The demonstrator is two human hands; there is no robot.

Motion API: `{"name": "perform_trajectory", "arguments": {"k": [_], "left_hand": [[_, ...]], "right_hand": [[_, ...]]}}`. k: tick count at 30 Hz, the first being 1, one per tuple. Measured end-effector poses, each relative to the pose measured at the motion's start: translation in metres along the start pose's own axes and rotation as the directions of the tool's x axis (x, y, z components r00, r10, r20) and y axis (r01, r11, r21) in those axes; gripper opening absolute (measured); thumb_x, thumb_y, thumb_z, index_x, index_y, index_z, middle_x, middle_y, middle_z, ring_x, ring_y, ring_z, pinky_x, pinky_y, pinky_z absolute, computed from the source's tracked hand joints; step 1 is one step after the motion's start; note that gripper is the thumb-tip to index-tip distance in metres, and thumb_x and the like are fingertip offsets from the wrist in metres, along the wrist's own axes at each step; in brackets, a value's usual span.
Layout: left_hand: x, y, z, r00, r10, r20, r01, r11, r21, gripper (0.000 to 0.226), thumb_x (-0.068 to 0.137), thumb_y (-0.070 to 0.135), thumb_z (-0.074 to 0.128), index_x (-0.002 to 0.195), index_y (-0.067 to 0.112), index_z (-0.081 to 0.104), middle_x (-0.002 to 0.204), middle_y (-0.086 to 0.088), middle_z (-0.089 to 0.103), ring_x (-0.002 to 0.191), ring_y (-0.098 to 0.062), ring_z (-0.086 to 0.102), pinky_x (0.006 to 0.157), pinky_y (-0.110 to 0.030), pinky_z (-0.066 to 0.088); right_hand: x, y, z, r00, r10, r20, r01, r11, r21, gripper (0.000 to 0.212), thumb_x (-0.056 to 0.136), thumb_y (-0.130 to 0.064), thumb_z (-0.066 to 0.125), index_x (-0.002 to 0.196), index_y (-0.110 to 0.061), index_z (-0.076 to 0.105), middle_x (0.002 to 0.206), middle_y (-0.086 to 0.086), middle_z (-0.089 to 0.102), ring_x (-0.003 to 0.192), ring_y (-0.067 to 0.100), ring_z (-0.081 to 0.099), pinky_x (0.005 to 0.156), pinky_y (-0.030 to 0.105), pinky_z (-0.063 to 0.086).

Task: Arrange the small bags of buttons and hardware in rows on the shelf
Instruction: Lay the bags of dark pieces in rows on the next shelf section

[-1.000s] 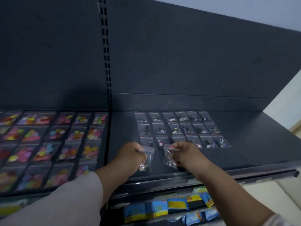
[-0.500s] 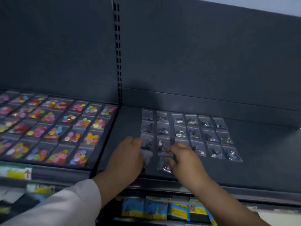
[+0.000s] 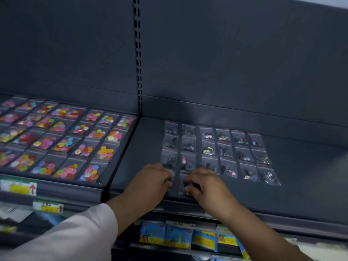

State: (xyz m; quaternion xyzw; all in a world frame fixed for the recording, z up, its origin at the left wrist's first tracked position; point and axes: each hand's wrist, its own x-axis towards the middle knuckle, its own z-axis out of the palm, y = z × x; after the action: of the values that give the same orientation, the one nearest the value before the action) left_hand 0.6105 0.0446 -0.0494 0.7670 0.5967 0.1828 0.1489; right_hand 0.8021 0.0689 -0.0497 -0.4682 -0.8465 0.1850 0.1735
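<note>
Small clear bags of dark hardware (image 3: 224, 151) lie in rows on the right dark shelf (image 3: 310, 185). Bags of coloured buttons (image 3: 62, 142) fill the left shelf in rows. My left hand (image 3: 148, 183) rests at the front of the leftmost hardware column, its fingers pressing a clear bag (image 3: 171, 176) down on the shelf. My right hand (image 3: 205, 185) is beside it, fingers curled on another small bag (image 3: 183, 185) with metal bits at the front of the second column. Both bags are mostly covered by the fingers.
The shelf's front lip (image 3: 263, 217) runs below my wrists. Blue and yellow packets (image 3: 178, 238) hang on the level beneath. Price labels (image 3: 18, 187) sit on the left shelf edge. A slotted upright (image 3: 138, 72) divides the dark back panel.
Both hands came down from holding the two bags in the air to laying them on the shelf front. The camera tilted downward and closer.
</note>
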Motion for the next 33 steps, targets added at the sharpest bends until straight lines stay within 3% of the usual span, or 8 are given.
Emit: {"name": "perform_trajectory", "arguments": {"k": [7,20,24,27,30,33], "left_hand": [[0.003,0.003,0.004,1.000,0.003,-0.029,-0.003,1.000,0.013,0.021,0.095,0.028,0.049,0.100,0.016,0.066,0.101,-0.001,0.055,0.100,-0.017,0.047,0.084,-0.028,0.042],[0.001,0.005,0.004,1.000,-0.009,-0.009,0.009,1.000,0.023,0.019,0.095,0.028,0.050,0.102,0.018,0.065,0.103,-0.001,0.055,0.102,-0.018,0.048,0.086,-0.033,0.045],[-0.001,0.005,0.000,0.996,-0.017,-0.086,0.017,1.000,0.002,0.029,0.093,0.028,0.053,0.120,0.022,0.061,0.114,0.003,0.054,0.112,-0.017,0.044,0.094,-0.027,0.041],[-0.005,0.000,-0.009,0.988,-0.009,-0.152,0.016,0.999,0.042,0.030,0.091,0.027,0.055,0.120,0.021,0.060,0.116,0.004,0.053,0.111,-0.017,0.044,0.093,-0.029,0.042],[-0.009,-0.008,-0.023,0.979,-0.002,-0.203,0.025,0.994,0.110,0.034,0.089,0.029,0.057,0.122,0.020,0.060,0.117,0.001,0.055,0.111,-0.020,0.047,0.093,-0.033,0.042],[-0.020,-0.022,-0.041,0.977,-0.054,-0.206,0.098,0.973,0.207,0.041,0.091,0.036,0.055,0.129,0.019,0.055,0.126,0.000,0.052,0.119,-0.022,0.046,0.101,-0.034,0.037]], "right_hand": [[-0.001,0.000,-0.003,1.000,0.011,0.023,-0.011,1.000,0.008,0.022,0.087,-0.026,0.063,0.108,-0.020,0.068,0.105,-0.001,0.058,0.102,0.016,0.049,0.086,0.020,0.039],[-0.002,-0.004,-0.007,0.998,0.034,0.047,-0.034,0.999,-0.001,0.018,0.088,-0.025,0.062,0.104,-0.020,0.068,0.102,-0.002,0.056,0.101,0.014,0.048,0.084,0.020,0.039],[-0.001,-0.007,-0.011,0.998,0.054,-0.010,-0.055,0.998,-0.022,0.022,0.089,-0.027,0.060,0.109,-0.019,0.066,0.103,-0.003,0.056,0.102,0.012,0.048,0.079,0.013,0.033],[0.006,-0.014,-0.016,0.999,0.030,-0.037,-0.033,0.997,-0.064,0.024,0.091,-0.029,0.056,0.112,-0.019,0.064,0.106,-0.002,0.055,0.106,0.013,0.047,0.082,0.012,0.031],[0.018,-0.027,-0.021,0.999,-0.015,-0.030,0.011,0.991,-0.134,0.028,0.092,-0.028,0.055,0.118,-0.018,0.061,0.114,0.000,0.055,0.110,0.017,0.046,0.094,0.021,0.036],[0.033,-0.044,-0.018,0.996,-0.077,-0.048,0.067,0.980,-0.189,0.030,0.089,-0.028,0.059,0.117,-0.016,0.062,0.116,0.003,0.057,0.110,0.024,0.048,0.096,0.032,0.040]]}}
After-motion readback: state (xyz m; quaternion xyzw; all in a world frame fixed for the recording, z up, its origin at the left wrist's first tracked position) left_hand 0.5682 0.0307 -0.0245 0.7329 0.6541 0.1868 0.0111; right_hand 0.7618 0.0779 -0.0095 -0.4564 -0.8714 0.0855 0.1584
